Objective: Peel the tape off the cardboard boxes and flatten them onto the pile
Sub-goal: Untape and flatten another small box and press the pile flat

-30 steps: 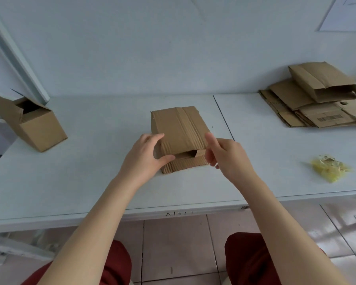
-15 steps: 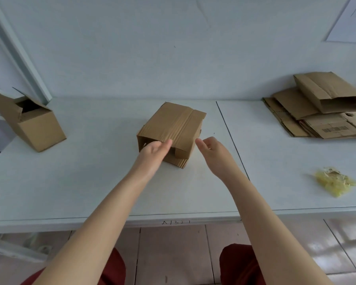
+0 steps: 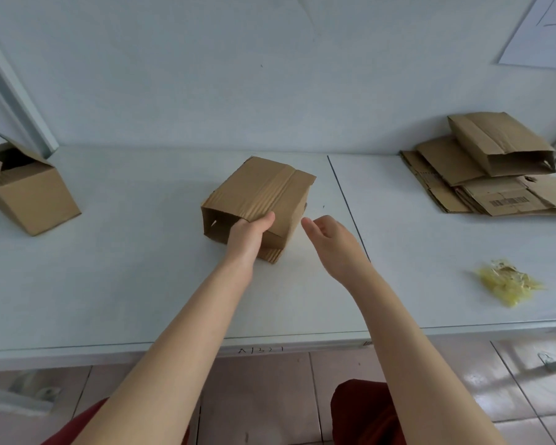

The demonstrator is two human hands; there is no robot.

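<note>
A small brown cardboard box (image 3: pixel 260 194) lies on its side in the middle of the white table (image 3: pixel 126 284), its open end facing me. My left hand (image 3: pixel 249 234) grips the box's near open edge, fingers tucked inside and thumb on top. My right hand (image 3: pixel 329 237) hovers just right of the box, fingers apart, holding nothing and not touching it. A pile of flattened cardboard boxes (image 3: pixel 488 187) lies at the far right of the table, with one half-collapsed box (image 3: pixel 498 146) on top.
Another cardboard box (image 3: pixel 26 191) with open flaps stands at the table's left edge. A crumpled wad of yellowish tape (image 3: pixel 507 282) lies near the front right. A seam (image 3: pixel 347 203) runs across the tabletop right of the box. Tiled floor lies below the front edge.
The box has been turned so its open end faces me. My left hand has slid into that opening. My right hand has let go and drawn slightly away to the right.
</note>
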